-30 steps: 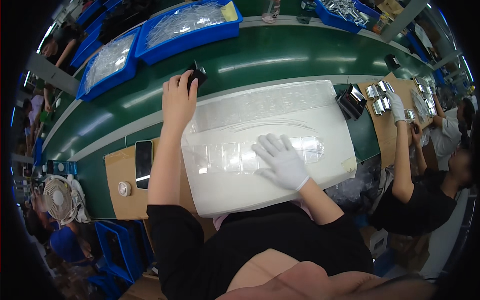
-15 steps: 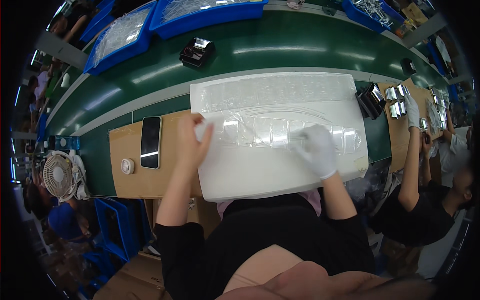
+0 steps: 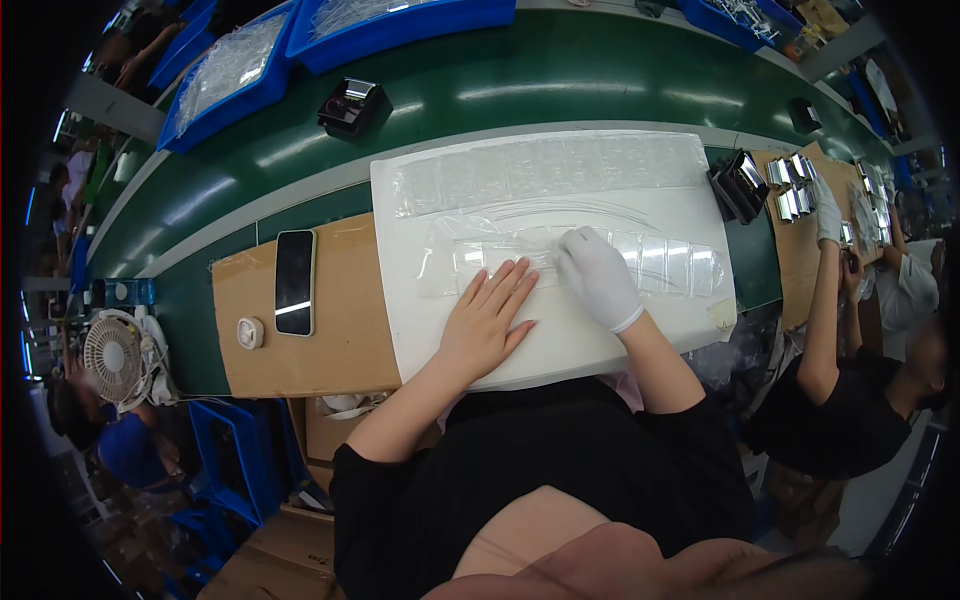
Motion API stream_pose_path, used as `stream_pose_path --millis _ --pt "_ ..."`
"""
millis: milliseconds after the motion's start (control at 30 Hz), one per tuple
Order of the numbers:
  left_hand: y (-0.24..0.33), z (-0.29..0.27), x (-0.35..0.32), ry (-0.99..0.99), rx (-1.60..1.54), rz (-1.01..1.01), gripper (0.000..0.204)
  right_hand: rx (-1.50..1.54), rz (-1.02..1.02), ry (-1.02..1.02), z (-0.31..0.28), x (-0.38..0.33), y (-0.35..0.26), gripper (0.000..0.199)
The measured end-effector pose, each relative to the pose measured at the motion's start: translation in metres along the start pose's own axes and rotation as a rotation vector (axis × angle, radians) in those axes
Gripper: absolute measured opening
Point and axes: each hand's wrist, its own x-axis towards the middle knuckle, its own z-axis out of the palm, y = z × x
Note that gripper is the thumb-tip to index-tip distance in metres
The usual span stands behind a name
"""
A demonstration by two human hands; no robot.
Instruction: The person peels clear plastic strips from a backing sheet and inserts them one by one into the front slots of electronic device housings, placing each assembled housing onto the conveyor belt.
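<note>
A row of clear, rectangular plastic pieces [image 3: 655, 265] lies across a thick white board [image 3: 440, 345] in front of me, with crinkled clear film at its left end. My left hand [image 3: 488, 318], bare, rests flat on the left part of this row with its fingers stretched out. Just right of it, my right hand [image 3: 602, 280] wears a white glove. Its fingers are curled down and pressed together on the row; whatever they pinch is hidden. Behind the row are thin curved lines, and farther back lies a wide strip of clear film [image 3: 540, 168].
Left of the board, a phone [image 3: 295, 283] and a small white roll [image 3: 250, 333] lie on cardboard [image 3: 345, 350]. A black open box [image 3: 353, 107] sits on the green bench. Blue trays [image 3: 400, 25] stand at the back. At right are another black box [image 3: 740, 187] and a co-worker's gloved hand [image 3: 827, 210].
My left hand has come down from above the board's left edge and now lies flat on the plastic row. My right hand has moved left, its fingers now curled against the row.
</note>
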Motion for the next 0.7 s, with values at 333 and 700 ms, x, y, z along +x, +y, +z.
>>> stream_pose_path --millis 333,700 --pt "0.009 0.003 0.007 0.016 0.128 0.005 0.064 -0.211 -0.025 0.125 -0.008 -0.019 -0.007 0.013" --pt "0.019 0.002 0.018 -0.077 0.052 0.056 0.060 -0.372 -0.143 -0.021 -0.025 -0.002 0.047 0.026"
